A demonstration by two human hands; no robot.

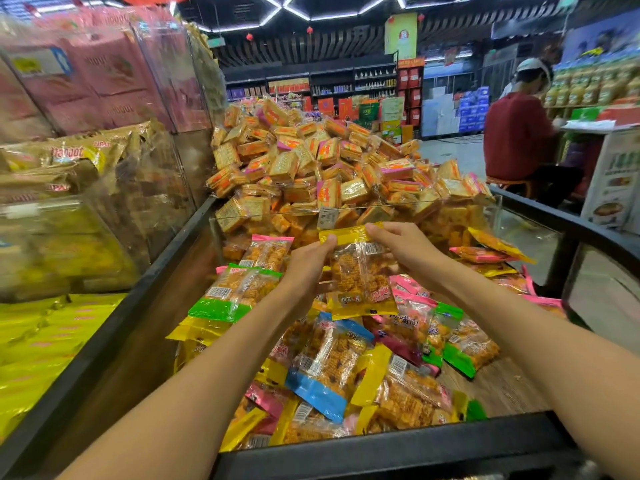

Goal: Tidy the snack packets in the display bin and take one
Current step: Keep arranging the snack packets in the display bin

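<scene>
Both my hands hold one yellow-ended snack packet (360,271) upright above the display bin (381,441). My left hand (306,268) grips its left edge, thumb at the top corner. My right hand (403,247) pinches its top right corner. Below lie several loose packets with green, blue, pink and yellow ends; a green-ended stack (235,292) sits left of my left hand, and a blue-ended packet (325,365) lies lower in the middle.
A clear divider (450,206) closes off the far side, with a tall heap of orange biscuit packs (311,164) behind it. Clear bins of gold and pink packs (86,161) stand left. A person in red (516,140) sits at the right.
</scene>
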